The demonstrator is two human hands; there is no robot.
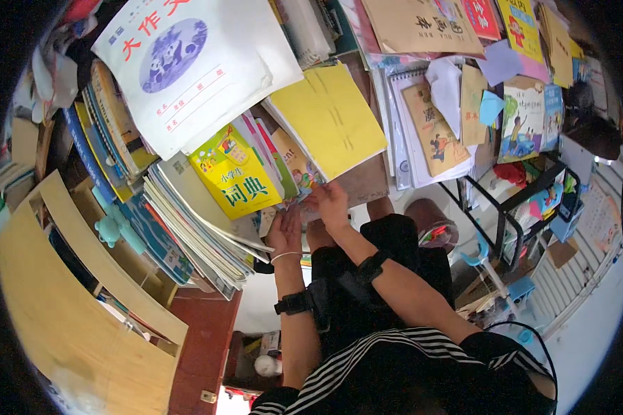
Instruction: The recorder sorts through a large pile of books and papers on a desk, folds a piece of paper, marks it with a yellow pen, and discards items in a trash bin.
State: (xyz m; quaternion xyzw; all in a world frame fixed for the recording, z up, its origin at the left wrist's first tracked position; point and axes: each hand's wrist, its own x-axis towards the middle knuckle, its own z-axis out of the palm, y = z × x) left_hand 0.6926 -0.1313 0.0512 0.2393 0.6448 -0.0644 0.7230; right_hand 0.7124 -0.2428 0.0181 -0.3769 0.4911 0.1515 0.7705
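Observation:
Both hands are close together at the near edge of a book-covered table. My right hand (331,205) has its fingers and thumb pinched on a small colourful printed piece (307,193), whose exact kind I cannot tell. My left hand (286,228) lies beside it, palm turned up, its fingertips at the lower edge of the same piece; whether it grips is unclear. Left of the hands lies a yellow-green dictionary (239,181) on a stack. Beyond them rests a stack with a plain yellow cover (332,119). A large white exercise book (197,67) with a panda picture lies farther left.
A thick pile of thin books (202,233) fans out at the left edge. Papers and a mouse-picture booklet (435,129) lie to the right. A brown bin (431,223) and a black metal frame (503,207) stand at the right. A pale wooden cabinet (83,311) is at the left.

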